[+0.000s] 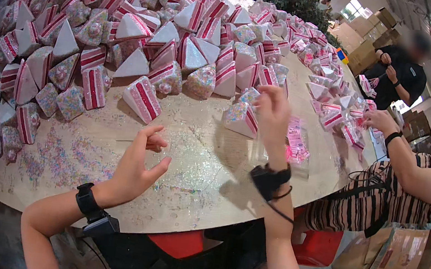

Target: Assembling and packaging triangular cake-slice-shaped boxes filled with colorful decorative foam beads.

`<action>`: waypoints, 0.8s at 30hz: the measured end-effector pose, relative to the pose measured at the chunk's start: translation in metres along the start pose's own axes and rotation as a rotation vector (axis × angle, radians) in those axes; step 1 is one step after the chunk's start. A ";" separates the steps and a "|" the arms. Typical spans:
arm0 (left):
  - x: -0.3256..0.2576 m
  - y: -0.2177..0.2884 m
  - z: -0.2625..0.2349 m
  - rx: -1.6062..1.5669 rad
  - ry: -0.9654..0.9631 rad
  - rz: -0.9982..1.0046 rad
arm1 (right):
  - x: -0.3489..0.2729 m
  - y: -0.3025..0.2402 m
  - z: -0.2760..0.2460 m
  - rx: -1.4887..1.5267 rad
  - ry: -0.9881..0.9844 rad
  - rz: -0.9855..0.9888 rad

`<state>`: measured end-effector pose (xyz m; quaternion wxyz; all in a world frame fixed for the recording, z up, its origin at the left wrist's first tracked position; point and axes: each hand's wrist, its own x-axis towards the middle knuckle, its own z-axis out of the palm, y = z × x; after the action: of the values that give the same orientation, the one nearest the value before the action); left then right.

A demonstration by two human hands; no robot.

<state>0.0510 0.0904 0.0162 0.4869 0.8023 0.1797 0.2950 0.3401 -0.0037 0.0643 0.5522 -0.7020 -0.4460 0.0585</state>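
Note:
My left hand (138, 168) hovers over the near part of the table, thumb and fingers apart, with nothing between them. My right hand (274, 122) is raised farther out and smeared by motion, so its grip does not show. Right beside its fingers is a toy cake slice (241, 120) with a sprinkled side and a pink-red stripe; whether they touch is unclear. Another cake slice (142, 99), white with glittery pink and red layers, lies beyond my left hand. Pink printed tags (297, 139) in clear plastic lie right of my right hand.
A big heap of cake slices (186, 34) covers the far and left table. Loose sprinkles (63, 152) and glitter dot the tabletop (180, 216). On the right, a person in a striped shirt (423, 173) and one in black (408, 75) work. Cardboard boxes (399, 254) stand lower right.

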 end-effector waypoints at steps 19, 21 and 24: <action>0.006 0.005 0.003 0.075 0.119 0.010 | -0.051 -0.024 0.092 -0.266 -0.445 -0.499; 0.007 0.006 0.004 0.073 0.118 0.005 | -0.044 -0.022 0.102 -0.254 -0.380 -0.547; 0.007 0.006 0.004 0.047 0.114 -0.015 | -0.029 -0.024 0.125 -0.217 -0.324 -0.580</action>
<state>0.0588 0.0893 0.0219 0.4590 0.7941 0.2202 0.3321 0.2372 0.0660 0.0244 0.3903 -0.5821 -0.7123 -0.0379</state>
